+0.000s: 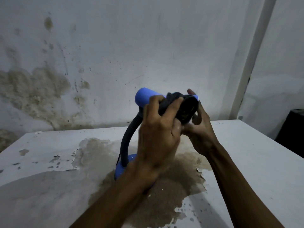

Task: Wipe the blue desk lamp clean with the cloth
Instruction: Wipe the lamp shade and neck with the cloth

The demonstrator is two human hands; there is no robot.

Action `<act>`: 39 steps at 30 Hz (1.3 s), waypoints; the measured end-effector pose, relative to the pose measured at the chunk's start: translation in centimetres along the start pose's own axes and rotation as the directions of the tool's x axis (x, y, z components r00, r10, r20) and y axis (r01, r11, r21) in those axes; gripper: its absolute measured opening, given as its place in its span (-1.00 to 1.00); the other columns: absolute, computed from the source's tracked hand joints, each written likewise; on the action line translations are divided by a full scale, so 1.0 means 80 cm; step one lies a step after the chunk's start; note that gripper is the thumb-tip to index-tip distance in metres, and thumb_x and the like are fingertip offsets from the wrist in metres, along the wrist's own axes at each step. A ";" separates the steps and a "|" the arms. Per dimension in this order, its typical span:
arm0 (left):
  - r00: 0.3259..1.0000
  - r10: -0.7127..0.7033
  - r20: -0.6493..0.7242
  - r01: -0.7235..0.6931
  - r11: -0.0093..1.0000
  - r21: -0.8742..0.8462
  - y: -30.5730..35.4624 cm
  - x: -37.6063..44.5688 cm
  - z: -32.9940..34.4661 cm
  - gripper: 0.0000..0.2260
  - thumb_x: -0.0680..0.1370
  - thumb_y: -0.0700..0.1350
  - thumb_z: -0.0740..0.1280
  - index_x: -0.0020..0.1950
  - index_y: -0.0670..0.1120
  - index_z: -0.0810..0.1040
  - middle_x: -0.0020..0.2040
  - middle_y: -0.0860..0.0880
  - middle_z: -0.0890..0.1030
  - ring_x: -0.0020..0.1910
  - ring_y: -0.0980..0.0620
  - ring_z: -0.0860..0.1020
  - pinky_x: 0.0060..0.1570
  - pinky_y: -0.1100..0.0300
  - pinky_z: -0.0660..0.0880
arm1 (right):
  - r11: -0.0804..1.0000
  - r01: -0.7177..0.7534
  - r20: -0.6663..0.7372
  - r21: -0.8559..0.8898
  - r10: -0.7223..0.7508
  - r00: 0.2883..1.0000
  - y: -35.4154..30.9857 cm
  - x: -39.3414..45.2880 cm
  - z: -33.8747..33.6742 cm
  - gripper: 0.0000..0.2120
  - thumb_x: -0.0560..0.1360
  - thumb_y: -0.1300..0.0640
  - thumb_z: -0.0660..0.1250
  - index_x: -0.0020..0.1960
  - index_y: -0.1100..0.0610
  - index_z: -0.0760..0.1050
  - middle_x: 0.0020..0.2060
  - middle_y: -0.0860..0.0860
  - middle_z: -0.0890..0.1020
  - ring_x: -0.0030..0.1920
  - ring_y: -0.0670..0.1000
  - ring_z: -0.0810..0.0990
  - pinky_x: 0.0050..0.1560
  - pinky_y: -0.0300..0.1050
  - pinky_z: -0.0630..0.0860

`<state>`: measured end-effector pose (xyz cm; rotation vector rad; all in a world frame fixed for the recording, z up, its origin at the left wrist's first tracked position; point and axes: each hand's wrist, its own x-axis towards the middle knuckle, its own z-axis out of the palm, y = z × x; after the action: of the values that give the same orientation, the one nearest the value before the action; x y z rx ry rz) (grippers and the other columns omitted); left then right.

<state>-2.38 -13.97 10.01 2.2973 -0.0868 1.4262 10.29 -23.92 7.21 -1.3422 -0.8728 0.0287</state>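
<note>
blue plastic made up most of the desk lamp (144,97), which stood on a white painted worktop (246,153) with its round blue base (123,168) sitting on a large brown patch where the paint had peeled away. a black ribbed flexible neck (130,139) rose from the base and curved up to the long, rounded lamp head, which lay roughly level and pointed to the right, near the middle of the view and in front of a stained, whitish wall (115,46).

the left hand (158,134) reached up from below, its fingers curled tight around a dark, crumpled cloth (174,102), pressing that cloth against the right part of the lamp head; the grip was closed on the cloth. the right hand (200,127) came in from the right side, fingers bent around the far end of the lamp head, with the thumb tip showing above it and the palm under it, so its grip was closed on the lamp. the two hands were touching each other just below the head. the dark underside of the lamp head (189,109) faced the camera between them. a pale vertical pipe (253,55) ran down the wall on the right, and a dark object (292,130) stood beyond the worktop's right edge, too dim to identify.
</note>
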 end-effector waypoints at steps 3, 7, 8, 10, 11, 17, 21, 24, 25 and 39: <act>0.998 -0.054 0.013 0.049 0.968 0.248 -0.015 0.035 -0.016 -0.62 0.54 -0.14 0.14 0.33 -0.05 0.50 0.19 -0.18 0.42 0.07 -0.12 0.44 -0.14 -0.04 0.59 | 1.000 -0.017 0.008 0.017 0.017 1.000 -0.005 -0.003 0.001 0.12 0.06 0.10 0.59 0.53 -0.23 0.20 0.34 0.01 0.54 0.34 0.16 0.50 0.25 0.34 0.51; 0.984 -0.031 0.174 -0.022 0.956 0.292 -0.001 0.057 -0.027 -0.64 0.54 -0.17 0.21 0.33 0.01 0.49 0.17 -0.12 0.40 0.03 -0.09 0.41 -0.09 -0.04 0.57 | 1.000 -0.017 0.011 0.007 0.017 1.000 -0.007 -0.002 0.002 0.12 0.05 0.09 0.58 0.55 -0.17 0.20 0.33 -0.02 0.55 0.33 0.10 0.52 0.20 0.21 0.59; 0.968 0.044 0.248 -0.099 0.972 0.215 0.006 0.056 -0.028 -0.62 0.52 -0.17 0.21 0.33 0.02 0.50 0.15 -0.10 0.41 0.01 -0.09 0.43 -0.08 -0.05 0.56 | 1.000 -0.015 0.010 -0.006 0.015 1.000 -0.006 -0.003 0.002 0.10 0.07 0.11 0.56 0.55 -0.10 0.22 0.32 -0.01 0.55 0.33 0.10 0.52 0.21 0.22 0.58; 0.915 0.152 0.375 -0.170 0.985 0.016 0.018 0.054 -0.034 -0.59 0.51 -0.14 0.15 0.33 0.04 0.51 0.13 -0.05 0.41 0.03 -0.06 0.43 -0.02 -0.03 0.54 | 0.999 -0.013 -0.006 -0.030 0.013 1.000 -0.002 -0.007 0.001 0.02 0.11 0.10 0.55 0.53 0.01 0.26 0.29 0.02 0.57 0.31 0.09 0.54 0.25 0.27 0.54; 0.892 0.177 0.416 -0.176 0.984 -0.040 0.018 0.058 -0.036 -0.58 0.50 -0.12 0.12 0.33 0.05 0.52 0.13 -0.02 0.40 0.05 -0.04 0.42 0.01 -0.02 0.53 | 0.999 -0.005 -0.013 -0.034 0.005 1.000 -0.001 -0.009 0.001 -0.01 0.12 0.10 0.55 0.51 0.04 0.28 0.28 0.01 0.58 0.31 0.09 0.55 0.28 0.29 0.51; 0.936 -0.036 0.350 -0.097 0.930 0.353 -0.013 0.107 -0.035 -0.65 0.56 -0.07 0.11 0.24 0.10 0.57 0.10 -0.01 0.42 0.09 -0.06 0.41 -0.16 0.08 0.38 | 1.000 0.000 0.025 0.017 0.000 1.000 -0.018 -0.003 0.008 0.17 -0.01 0.09 0.59 0.54 -0.14 0.22 0.31 -0.02 0.54 0.31 0.10 0.52 0.12 0.13 0.62; 0.911 0.118 0.395 -0.162 0.983 0.080 0.009 0.088 -0.039 -0.59 0.52 -0.12 0.11 0.30 0.13 0.54 0.07 0.01 0.41 0.05 -0.04 0.40 0.02 0.05 0.46 | 1.000 0.012 0.032 -0.005 -0.012 0.999 -0.017 -0.001 0.006 0.00 0.01 0.10 0.56 0.45 -0.03 0.36 0.22 0.00 0.61 0.26 0.06 0.57 0.14 0.04 0.62; 0.861 0.258 0.439 -0.217 0.966 -0.144 0.014 0.060 -0.046 -0.58 0.49 -0.11 0.12 0.29 0.08 0.56 0.08 0.15 0.35 0.06 0.02 0.39 0.10 0.10 0.44 | 1.000 0.021 0.047 0.006 -0.022 0.999 -0.011 -0.004 0.004 -0.03 0.09 0.21 0.52 0.48 0.15 0.30 0.20 0.08 0.62 0.21 0.13 0.62 0.09 0.08 0.62; 0.856 0.291 0.427 -0.249 0.956 -0.153 0.007 0.057 -0.048 -0.58 0.49 -0.10 0.12 0.28 0.07 0.57 0.10 0.15 0.37 0.06 0.02 0.40 0.08 0.08 0.45 | 1.000 0.022 0.049 0.004 -0.022 0.999 -0.012 -0.004 0.004 0.02 0.09 0.23 0.53 0.52 0.14 0.25 0.22 0.07 0.61 0.23 0.14 0.61 0.11 0.10 0.61; 0.823 -0.548 -0.149 0.513 0.831 -0.216 -0.063 0.074 -0.033 -0.80 0.56 -0.18 0.12 -0.14 -0.11 0.53 -0.23 -0.05 0.49 -0.24 -0.04 0.43 -0.25 0.16 0.30 | 0.999 -0.004 -0.008 -0.036 0.004 1.000 -0.015 -0.005 0.009 -0.01 -0.03 0.01 0.56 0.35 -0.33 0.33 0.30 -0.02 0.51 0.29 0.18 0.48 0.13 0.26 0.58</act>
<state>-0.48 -7.39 14.51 1.8191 0.4526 1.2819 9.01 -23.85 8.01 -1.3772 -0.8672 0.0102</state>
